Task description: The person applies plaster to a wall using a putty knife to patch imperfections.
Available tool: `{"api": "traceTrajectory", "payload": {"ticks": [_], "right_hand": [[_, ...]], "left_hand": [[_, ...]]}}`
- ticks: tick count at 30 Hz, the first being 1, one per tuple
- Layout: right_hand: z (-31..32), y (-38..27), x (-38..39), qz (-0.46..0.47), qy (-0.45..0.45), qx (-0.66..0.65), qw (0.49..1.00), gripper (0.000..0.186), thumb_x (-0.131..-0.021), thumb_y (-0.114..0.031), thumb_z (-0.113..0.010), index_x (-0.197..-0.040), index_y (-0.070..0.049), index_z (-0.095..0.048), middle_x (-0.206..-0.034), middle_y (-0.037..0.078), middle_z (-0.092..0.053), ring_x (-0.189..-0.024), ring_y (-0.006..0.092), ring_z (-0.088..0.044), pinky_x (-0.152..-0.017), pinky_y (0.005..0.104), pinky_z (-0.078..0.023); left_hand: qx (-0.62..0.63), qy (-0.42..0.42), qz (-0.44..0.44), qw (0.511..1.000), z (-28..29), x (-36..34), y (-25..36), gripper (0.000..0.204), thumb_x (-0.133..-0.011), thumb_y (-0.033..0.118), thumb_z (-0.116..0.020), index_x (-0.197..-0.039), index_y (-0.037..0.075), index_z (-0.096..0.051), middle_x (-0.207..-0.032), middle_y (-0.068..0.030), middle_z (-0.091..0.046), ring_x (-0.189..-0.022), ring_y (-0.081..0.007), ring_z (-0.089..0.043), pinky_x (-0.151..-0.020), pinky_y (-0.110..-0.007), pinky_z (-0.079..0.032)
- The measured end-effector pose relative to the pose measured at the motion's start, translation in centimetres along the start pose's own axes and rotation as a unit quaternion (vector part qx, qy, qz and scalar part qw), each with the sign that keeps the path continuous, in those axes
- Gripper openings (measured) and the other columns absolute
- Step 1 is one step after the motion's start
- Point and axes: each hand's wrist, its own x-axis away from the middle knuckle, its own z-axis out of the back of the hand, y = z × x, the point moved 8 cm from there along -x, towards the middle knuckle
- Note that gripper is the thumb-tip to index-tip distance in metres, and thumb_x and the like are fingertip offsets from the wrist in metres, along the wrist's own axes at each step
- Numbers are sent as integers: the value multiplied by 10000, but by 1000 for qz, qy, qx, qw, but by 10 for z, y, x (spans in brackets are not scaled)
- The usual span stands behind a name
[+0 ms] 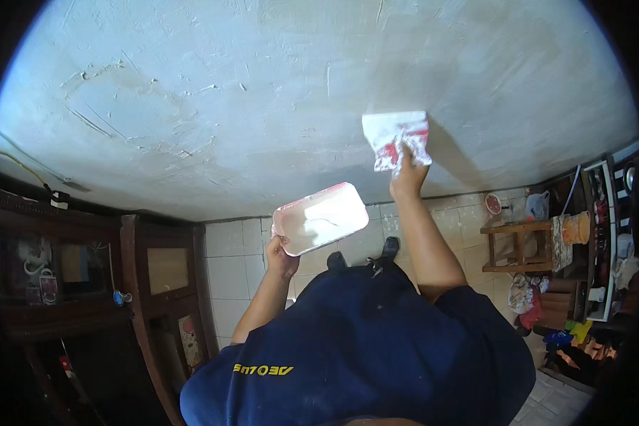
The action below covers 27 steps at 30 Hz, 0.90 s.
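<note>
My left hand grips the left end of a rectangular pale tray, smeared with white material inside and reddish along its rim. My right hand is closed on a wide scraper, coated in white with red patches, held against or just before the grey plastered wall. I cannot tell whether the blade touches it. The wall has rough ridges and scratches, mostly at the left.
Dark wooden cabinets stand at the left, beside a cable. On the right are a wooden stool, an orange bucket, cloths and a cluttered rack. My feet are on a tiled floor.
</note>
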Motion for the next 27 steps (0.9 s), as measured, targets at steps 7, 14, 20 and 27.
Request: {"api": "traceTrajectory", "payload": {"ticks": [7, 14, 20, 27], "right_hand": [[64, 91, 5, -86, 45, 90, 991, 107, -849, -53, -585, -937, 7, -588, -866, 56, -607, -768, 149, -574, -652, 291, -469], [66, 71, -44, -203, 28, -5, 979, 141, -851, -54, -553, -991, -39, -543, -931, 86, -591, -784, 232, -619, -588, 387, -543], [-28, -84, -47, -124, -66, -53, 989, 105, -831, -57, -517, -917, -7, -552, -862, 120, -614, -730, 229, -632, -593, 317, -533], [-69, -193, -43, 1, -161, -184, 970, 185, -812, -62, -548, -964, 33, -593, -906, 126, -639, -767, 222, -645, -596, 325, -550]], "left_hand": [[-13, -12, -5, 1000, -3, 0, 6, 550, -728, 216, -464, -1236, 6, -476, -1171, -147, -550, -1095, -308, -527, -959, -439, -404], [0, -2, 22, 1000, -1, -6, -4, 573, -716, 244, -477, -1241, 12, -474, -1178, -145, -545, -1106, -309, -521, -961, -470, -400], [4, -18, 16, 1000, -6, -5, -2, 551, -747, 258, -470, -1241, 14, -478, -1193, -146, -541, -1118, -310, -518, -967, -464, -400], [-16, -40, 15, 999, -7, -13, -14, 519, -791, 286, -457, -1232, 16, -488, -1188, -138, -549, -1111, -294, -527, -966, -454, -402]]}}
